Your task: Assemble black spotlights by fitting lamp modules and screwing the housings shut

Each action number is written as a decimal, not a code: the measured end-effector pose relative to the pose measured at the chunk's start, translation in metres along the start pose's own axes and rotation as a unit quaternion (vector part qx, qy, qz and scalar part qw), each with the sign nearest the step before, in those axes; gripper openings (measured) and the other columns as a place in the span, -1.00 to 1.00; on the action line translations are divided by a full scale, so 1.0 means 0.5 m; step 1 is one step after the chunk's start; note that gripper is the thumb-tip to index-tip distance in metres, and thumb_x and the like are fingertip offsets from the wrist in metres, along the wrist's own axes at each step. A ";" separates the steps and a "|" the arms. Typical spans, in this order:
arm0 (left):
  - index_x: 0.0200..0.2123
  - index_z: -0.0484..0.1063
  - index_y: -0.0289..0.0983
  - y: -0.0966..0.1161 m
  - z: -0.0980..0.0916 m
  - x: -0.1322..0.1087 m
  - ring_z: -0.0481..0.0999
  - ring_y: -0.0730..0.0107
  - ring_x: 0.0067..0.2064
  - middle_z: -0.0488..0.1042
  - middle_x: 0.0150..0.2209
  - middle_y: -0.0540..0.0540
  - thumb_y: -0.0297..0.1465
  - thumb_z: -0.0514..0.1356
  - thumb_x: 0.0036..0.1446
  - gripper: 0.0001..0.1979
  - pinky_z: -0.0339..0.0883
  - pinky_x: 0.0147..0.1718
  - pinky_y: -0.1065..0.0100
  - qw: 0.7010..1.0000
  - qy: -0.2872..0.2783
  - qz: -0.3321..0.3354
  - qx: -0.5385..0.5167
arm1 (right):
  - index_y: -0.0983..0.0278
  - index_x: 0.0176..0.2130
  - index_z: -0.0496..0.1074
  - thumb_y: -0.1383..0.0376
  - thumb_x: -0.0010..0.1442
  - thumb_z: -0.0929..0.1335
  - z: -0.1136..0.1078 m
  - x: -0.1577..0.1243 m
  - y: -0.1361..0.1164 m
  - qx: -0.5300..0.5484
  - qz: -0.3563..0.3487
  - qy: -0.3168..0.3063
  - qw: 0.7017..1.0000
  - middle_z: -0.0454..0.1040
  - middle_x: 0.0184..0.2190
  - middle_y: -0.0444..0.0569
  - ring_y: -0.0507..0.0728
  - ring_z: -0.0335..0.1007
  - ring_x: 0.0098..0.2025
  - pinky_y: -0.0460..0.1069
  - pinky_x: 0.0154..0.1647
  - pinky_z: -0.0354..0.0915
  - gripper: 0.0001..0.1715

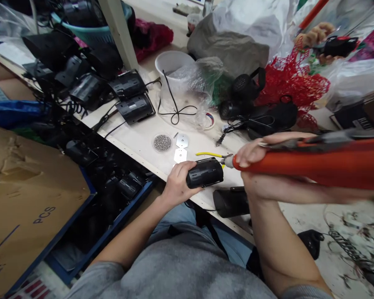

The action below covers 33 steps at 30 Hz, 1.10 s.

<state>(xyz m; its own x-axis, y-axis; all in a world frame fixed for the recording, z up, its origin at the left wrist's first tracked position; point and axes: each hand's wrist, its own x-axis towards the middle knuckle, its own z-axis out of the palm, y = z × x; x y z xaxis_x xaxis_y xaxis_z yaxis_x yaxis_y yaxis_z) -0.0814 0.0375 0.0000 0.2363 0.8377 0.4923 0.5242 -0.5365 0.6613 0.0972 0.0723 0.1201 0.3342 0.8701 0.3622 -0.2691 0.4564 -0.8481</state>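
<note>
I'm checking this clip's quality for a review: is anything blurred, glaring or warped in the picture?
In the head view, the orange power screwdriver looks soft with blur, the black housing carries only mild highlights, the lighting is even, and the wide lens bows the bench edge.

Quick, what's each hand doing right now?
Left hand: closed, holding a black plastic housing.
Right hand: closed, holding an orange power screwdriver.
</note>
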 end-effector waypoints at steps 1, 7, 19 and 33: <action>0.12 0.33 -0.25 0.000 0.000 0.000 0.57 0.06 0.02 0.55 0.01 -0.23 -0.23 0.47 -0.01 -0.33 0.49 0.01 0.09 1.000 0.000 -0.003 -0.001 | 0.23 -0.34 0.52 -0.51 -0.10 0.25 0.008 0.007 0.011 -0.008 -0.022 -0.005 1.000 0.32 -0.61 -0.11 0.10 0.30 -0.67 0.03 -0.70 0.28 -0.08; 0.30 0.19 -0.23 -0.003 -0.001 -0.006 0.56 0.04 0.05 0.52 0.08 -0.25 -0.18 0.45 0.02 -0.15 0.48 0.04 0.08 0.999 -0.029 -0.030 -0.005 | 0.26 -0.40 0.54 -0.50 0.01 0.15 0.035 0.004 0.081 -0.017 -0.026 0.002 1.000 0.29 -0.67 -0.13 0.07 0.24 -0.72 -0.04 -0.79 0.13 -0.04; 0.44 -0.06 -0.25 -0.013 -0.003 -0.009 0.55 0.02 0.05 0.51 0.10 -0.28 -0.12 0.44 0.04 0.06 0.48 0.03 0.06 0.999 -0.052 -0.017 -0.003 | 0.24 -0.40 0.49 -0.54 -0.03 0.13 0.037 0.005 0.079 -0.008 0.022 -0.022 0.999 0.29 -0.64 -0.12 0.05 0.16 -0.72 -0.05 -0.79 0.06 -0.02; 0.36 0.10 -0.26 -0.014 0.005 -0.006 0.57 0.02 0.00 0.52 0.07 -0.27 -0.21 0.42 0.01 -0.08 0.50 -0.07 0.09 0.999 -0.025 -0.024 -0.042 | 0.21 -0.33 0.48 -0.53 -0.05 0.19 0.105 -0.049 0.099 0.063 0.042 -0.109 0.991 0.33 -0.62 -0.13 0.09 0.22 -0.69 0.05 -0.69 0.30 -0.07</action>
<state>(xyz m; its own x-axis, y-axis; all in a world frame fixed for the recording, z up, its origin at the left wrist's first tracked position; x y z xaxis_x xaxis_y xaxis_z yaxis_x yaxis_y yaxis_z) -0.0834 0.0389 -0.0074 0.2542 0.8655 0.4317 0.4662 -0.5007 0.7293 0.0283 0.0834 0.0898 0.1058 0.9196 0.3784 -0.4039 0.3875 -0.8287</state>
